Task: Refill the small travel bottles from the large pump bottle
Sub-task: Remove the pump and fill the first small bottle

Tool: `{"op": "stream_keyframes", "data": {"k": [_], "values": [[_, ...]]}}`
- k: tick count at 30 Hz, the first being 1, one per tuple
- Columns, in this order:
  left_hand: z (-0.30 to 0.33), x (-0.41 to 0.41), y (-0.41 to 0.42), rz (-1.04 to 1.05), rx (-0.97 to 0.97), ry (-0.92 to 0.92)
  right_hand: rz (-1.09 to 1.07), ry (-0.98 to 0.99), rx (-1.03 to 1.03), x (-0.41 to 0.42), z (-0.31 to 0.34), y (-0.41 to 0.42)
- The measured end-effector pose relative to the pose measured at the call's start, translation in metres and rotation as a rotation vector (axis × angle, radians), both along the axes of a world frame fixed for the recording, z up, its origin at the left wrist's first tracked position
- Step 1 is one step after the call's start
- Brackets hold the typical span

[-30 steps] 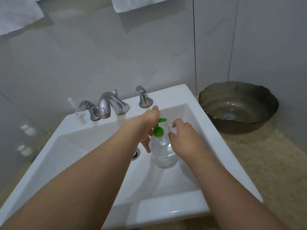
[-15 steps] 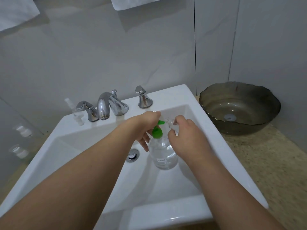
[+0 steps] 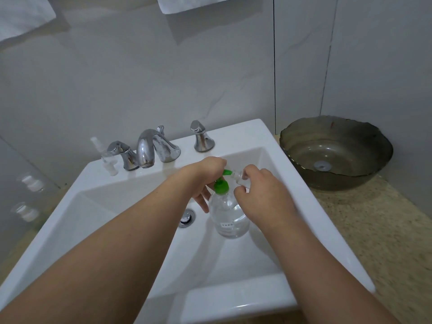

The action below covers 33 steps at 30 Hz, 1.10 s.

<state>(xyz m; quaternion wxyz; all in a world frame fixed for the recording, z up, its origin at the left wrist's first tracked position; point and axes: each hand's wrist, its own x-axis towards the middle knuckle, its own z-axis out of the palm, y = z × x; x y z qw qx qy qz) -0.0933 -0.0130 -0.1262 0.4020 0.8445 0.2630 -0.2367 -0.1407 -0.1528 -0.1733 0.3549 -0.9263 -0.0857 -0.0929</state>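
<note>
A clear large pump bottle (image 3: 228, 216) with a green pump head (image 3: 221, 185) stands in the white sink (image 3: 131, 206) near the drain. My left hand (image 3: 205, 177) rests on top of the pump head, fingers curled over it. My right hand (image 3: 261, 192) holds a small clear travel bottle (image 3: 239, 176) tilted with its mouth at the green spout. Most of the small bottle is hidden by my fingers.
Chrome faucet (image 3: 149, 148) and two handles sit at the sink's back. A small spray bottle (image 3: 105, 157) stands at the back left. Two more small bottles (image 3: 30, 183) show faintly at the far left. A dark glass bowl (image 3: 336, 153) sits on the speckled counter (image 3: 374, 225) to the right.
My left hand has settled lower onto the pump head with its fingers curling over it. The right hand keeps the small bottle at the spout.
</note>
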Motion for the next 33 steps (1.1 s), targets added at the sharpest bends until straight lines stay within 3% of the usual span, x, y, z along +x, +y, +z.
{"op": "stream_keyframes", "data": {"k": [25, 33], "values": [[-0.013, -0.008, -0.01, -0.003, 0.103, -0.092, 0.045, 0.109, -0.059, 0.002, -0.002, 0.002], [0.003, -0.001, 0.006, 0.0, -0.104, 0.061, 0.036, 0.027, -0.008, 0.001, 0.0, 0.0]]}}
